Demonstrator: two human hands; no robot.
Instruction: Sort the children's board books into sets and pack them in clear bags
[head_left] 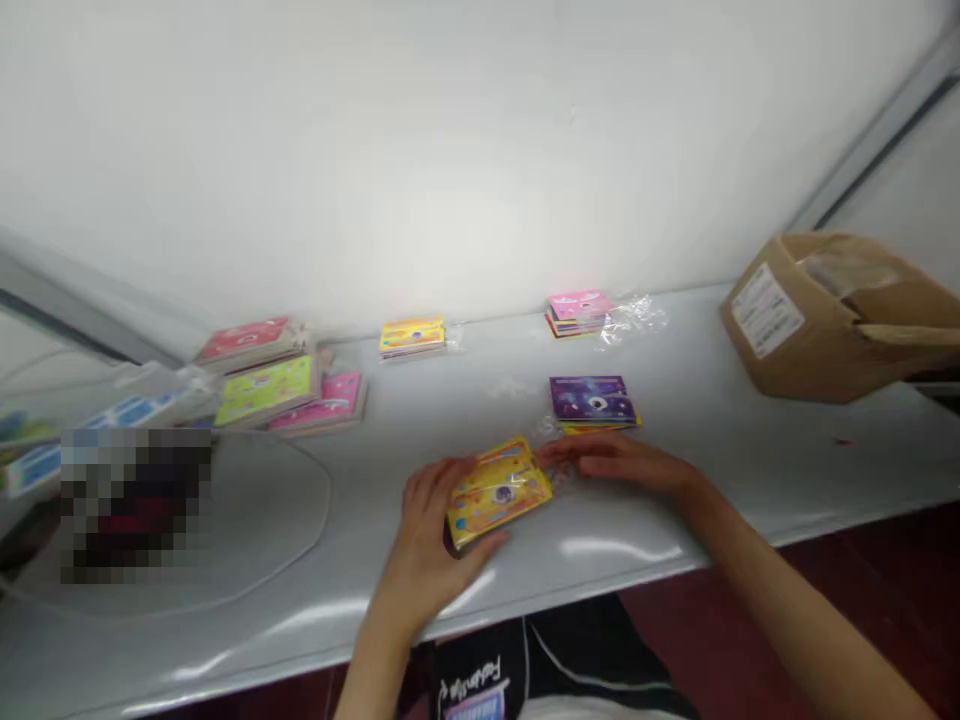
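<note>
A stack of yellow booklets in a clear plastic bag sits tilted over the table, near its front edge. My left hand is closed round the stack's left end, thumb at the front and fingers behind. At the other end, my right hand has its fingertips on the loose end of the clear plastic bag; the exact grip is partly hidden. Just behind my right hand lies a purple booklet stack with yellow edges showing beneath.
Along the wall stand a yellow stack and a pink-topped stack beside crumpled plastic. Red, green and pink piles are at left, near a white cable. An open cardboard box is at right.
</note>
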